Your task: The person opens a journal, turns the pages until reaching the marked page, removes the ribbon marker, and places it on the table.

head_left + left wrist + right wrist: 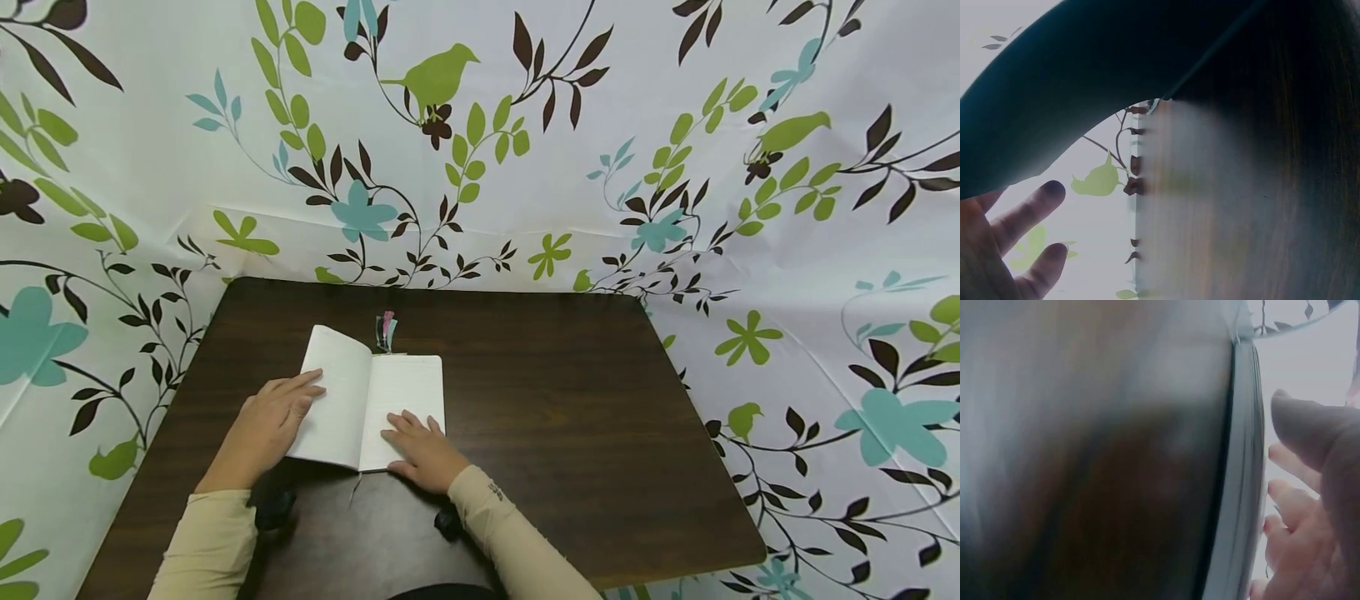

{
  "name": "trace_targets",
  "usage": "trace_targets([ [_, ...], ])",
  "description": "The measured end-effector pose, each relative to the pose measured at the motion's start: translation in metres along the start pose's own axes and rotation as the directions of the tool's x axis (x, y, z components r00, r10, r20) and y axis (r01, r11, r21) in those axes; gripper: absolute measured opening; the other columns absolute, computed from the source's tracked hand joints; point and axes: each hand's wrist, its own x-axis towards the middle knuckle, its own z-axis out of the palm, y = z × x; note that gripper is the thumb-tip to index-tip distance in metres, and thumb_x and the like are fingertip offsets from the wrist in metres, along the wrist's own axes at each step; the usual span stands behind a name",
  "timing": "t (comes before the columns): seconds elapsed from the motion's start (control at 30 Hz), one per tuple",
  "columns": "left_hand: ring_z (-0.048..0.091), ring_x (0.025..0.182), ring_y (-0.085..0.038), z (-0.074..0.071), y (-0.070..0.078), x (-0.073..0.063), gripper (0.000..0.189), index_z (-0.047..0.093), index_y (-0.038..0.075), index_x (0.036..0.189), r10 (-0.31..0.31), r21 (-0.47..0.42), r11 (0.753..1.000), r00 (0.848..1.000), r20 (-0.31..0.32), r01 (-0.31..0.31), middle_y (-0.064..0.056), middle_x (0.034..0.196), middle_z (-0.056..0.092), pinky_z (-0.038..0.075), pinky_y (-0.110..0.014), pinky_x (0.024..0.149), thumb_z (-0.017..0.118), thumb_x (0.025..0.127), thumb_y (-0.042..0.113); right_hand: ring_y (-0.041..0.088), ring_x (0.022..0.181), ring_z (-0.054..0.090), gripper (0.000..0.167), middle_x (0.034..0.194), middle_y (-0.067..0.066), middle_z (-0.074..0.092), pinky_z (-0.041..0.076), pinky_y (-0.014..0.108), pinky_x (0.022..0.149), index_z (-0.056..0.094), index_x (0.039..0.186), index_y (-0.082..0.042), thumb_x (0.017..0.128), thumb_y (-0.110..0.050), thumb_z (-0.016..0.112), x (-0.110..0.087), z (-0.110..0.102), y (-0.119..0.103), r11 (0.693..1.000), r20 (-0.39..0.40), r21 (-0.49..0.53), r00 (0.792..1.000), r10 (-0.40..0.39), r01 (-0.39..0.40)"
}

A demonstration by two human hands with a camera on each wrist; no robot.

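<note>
An open notebook point(405, 387) with pale pages lies on the dark table, its left side point(337, 375) tilted up off the surface. At the outer edge of that raised side is my left hand point(270, 421), its fingers touching the page. The left wrist view shows the dark underside point(1085, 87) of the raised part, with fingers point(1032, 212) extended beside it. My right hand point(427, 454) rests on the lower part of the right page, fingers spread. In the right wrist view the page block point(1241, 469) stands next to the thumb and fingers.
Thin coloured strips point(386, 331) stick out above the notebook's top edge, and a thin strand point(355, 490) hangs from its bottom. The dark wooden table point(585, 417) extends to the right. Cloth point(562, 192) printed with leaves and birds surrounds the table's back and sides.
</note>
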Motion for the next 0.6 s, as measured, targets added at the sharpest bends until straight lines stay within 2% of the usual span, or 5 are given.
trace_targets([
  [0.27, 0.046, 0.129, -0.040, -0.001, -0.002, -0.001, 0.035, 0.071, 0.003, 0.121, 0.000, -0.026, 1.000, 1.000, -0.005, 0.000, -0.016, 0.146, 0.055, 0.035, -0.065, 0.093, 0.044, 0.109, 0.022, 0.019, 0.154, 0.020, 0.063, 0.167, -0.004, 0.026, 0.025, 0.060, 0.117, 0.037, 0.159, -0.025, 0.103, -0.049, 0.054, -0.004, 0.000, 0.015, 0.994, 0.028, -0.003, 0.993, 0.111, -0.111],
  [0.43, 0.046, 0.129, -0.039, -0.002, -0.003, -0.002, 0.034, 0.072, 0.003, 0.120, -0.001, -0.030, 1.000, 1.000, -0.015, 0.001, -0.016, 0.146, 0.056, 0.035, -0.065, 0.094, 0.045, 0.109, 0.021, 0.017, 0.155, 0.017, 0.068, 0.168, -0.006, 0.022, 0.023, 0.065, 0.116, 0.032, 0.161, -0.027, 0.102, -0.055, 0.052, -0.006, -0.002, 0.021, 0.989, 0.029, -0.015, 0.989, 0.147, -0.146],
  [0.6, 0.046, 0.130, -0.038, -0.003, -0.003, -0.002, 0.033, 0.072, 0.003, 0.119, 0.002, -0.037, 0.999, 1.000, -0.012, -0.003, -0.015, 0.146, 0.056, 0.034, -0.065, 0.098, 0.045, 0.109, 0.020, 0.016, 0.155, 0.017, 0.071, 0.168, -0.004, 0.022, 0.021, 0.067, 0.116, 0.034, 0.160, -0.025, 0.099, -0.055, 0.055, -0.008, -0.004, 0.028, 0.983, 0.011, -0.002, 0.983, 0.186, -0.186],
])
